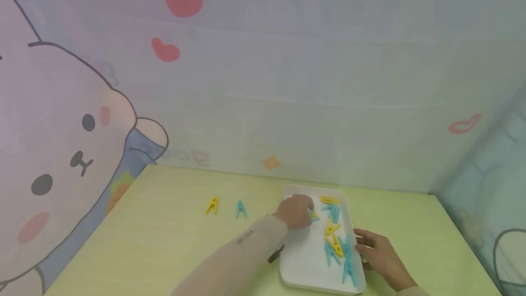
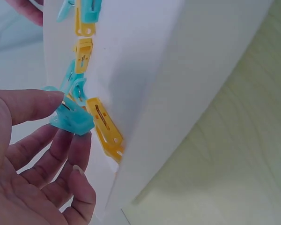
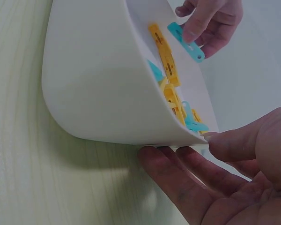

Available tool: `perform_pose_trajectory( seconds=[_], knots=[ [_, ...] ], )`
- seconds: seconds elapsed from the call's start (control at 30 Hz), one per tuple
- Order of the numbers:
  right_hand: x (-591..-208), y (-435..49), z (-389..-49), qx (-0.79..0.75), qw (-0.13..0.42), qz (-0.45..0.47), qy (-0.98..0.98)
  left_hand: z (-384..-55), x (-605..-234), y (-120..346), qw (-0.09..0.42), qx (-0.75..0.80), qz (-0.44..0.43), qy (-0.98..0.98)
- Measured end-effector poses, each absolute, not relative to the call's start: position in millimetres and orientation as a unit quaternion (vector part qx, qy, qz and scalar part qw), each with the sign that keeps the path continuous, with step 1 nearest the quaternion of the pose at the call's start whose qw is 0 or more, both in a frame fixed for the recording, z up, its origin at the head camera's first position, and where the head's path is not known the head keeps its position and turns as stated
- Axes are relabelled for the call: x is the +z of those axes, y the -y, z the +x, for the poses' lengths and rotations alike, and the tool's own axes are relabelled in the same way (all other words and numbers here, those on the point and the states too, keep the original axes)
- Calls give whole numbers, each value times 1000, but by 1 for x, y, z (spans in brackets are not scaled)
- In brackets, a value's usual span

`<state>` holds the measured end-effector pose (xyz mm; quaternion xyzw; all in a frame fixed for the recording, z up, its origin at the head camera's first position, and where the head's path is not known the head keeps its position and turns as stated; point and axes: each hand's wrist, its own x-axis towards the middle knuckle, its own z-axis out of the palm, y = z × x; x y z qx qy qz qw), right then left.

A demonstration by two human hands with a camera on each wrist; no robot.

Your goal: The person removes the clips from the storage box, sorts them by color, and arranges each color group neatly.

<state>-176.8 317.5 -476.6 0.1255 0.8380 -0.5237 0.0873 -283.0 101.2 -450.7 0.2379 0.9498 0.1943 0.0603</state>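
A white tray stands on the table with several yellow and turquoise clothespins along its right side. Over the tray's far left part, my left hand pinches a turquoise clothespin between thumb and fingers. Close by it in the left wrist view is a yellow clothespin inside the tray. At the tray's right wall, my right hand holds the rim. Its thumb lies at the top edge and its fingers are against the outer side.
Left of the tray, a yellow clothespin and a turquoise clothespin lie apart on the pale green table. A printed cloth hangs behind the table's back edge.
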Motion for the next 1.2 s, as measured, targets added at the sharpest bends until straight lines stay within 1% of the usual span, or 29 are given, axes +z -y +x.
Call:
perform_pose_trajectory(
  seconds=[0.2,0.3,0.5,0.8,1.0,1.2],
  knots=[
    [-492,-317,-185,-534,87,126,-832,-291,-456,-89,65,271,235,-931],
    [-494,-319,-184,-538,86,136,-827,-290,-455,-86,73,302,236,-921],
    [-494,-319,-182,-550,73,133,-822,-291,-455,-79,82,343,222,-909],
    [-490,-323,-182,-539,76,119,-830,-300,-453,-64,100,415,214,-879],
    [-493,-324,-184,-527,87,127,-836,-300,-451,-53,110,436,189,-873],
    [-496,-321,-187,-524,89,126,-837,-301,-449,-38,101,446,165,-874]
  ],
)
